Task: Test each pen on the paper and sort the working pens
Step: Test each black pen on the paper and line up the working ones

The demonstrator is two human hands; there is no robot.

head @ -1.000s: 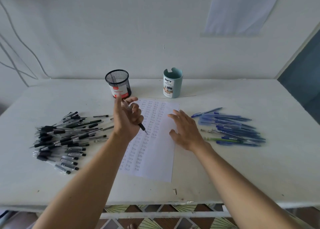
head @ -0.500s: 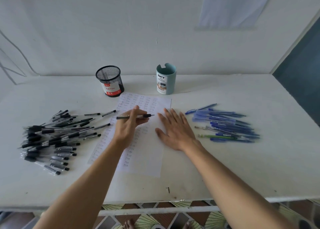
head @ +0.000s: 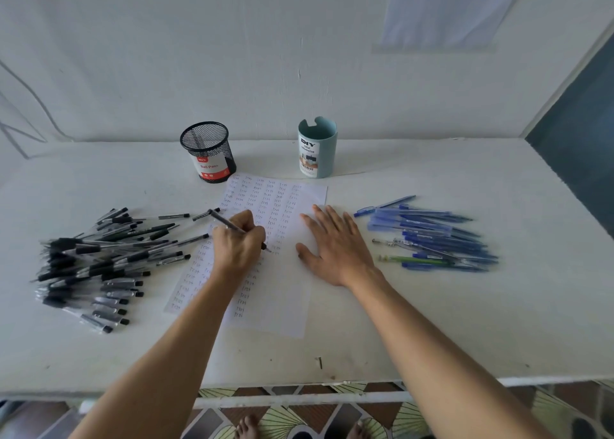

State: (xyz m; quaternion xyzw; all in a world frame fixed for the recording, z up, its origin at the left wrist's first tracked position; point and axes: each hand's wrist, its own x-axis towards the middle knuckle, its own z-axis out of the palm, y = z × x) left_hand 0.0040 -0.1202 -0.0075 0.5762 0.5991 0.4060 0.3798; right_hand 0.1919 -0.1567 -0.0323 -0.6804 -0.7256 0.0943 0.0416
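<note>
The step in hand is judged to be the test stroke itself. A black pen [head: 226,222] is grasped in the left grip [head: 237,246], with the fingers curled round the barrel. Its tip is set on the paper [head: 275,305] near the sheet's middle, among columns of small written words, and the barrel is tilted back toward ten o'clock. The right grip [head: 335,249] is released and grasps nothing. It is laid flat with the fingers straight and spread, at the sheet's three o'clock side.

For a fair test, the stroke is best made on bare paper just past the last word, so that a fresh mark can be told from old ones. Light, even pressure is advised, since a hard push could tear the sheet or dent it without ink. The flat palm should be left pressing so the paper cannot slide under the tip. The mark should be looked at with the pen lifted clear, as the writing fingers hide the tip from above.

A heap of black pens [head: 96,256] lies on the counter [head: 465,322] at nine o'clock of the sheet, and blue pens [head: 432,236] at three o'clock. A mesh cup [head: 207,151] stands at eleven o'clock and a teal cup [head: 317,148] at one o'clock. Which of these is meant for working pens cannot be told.
</note>
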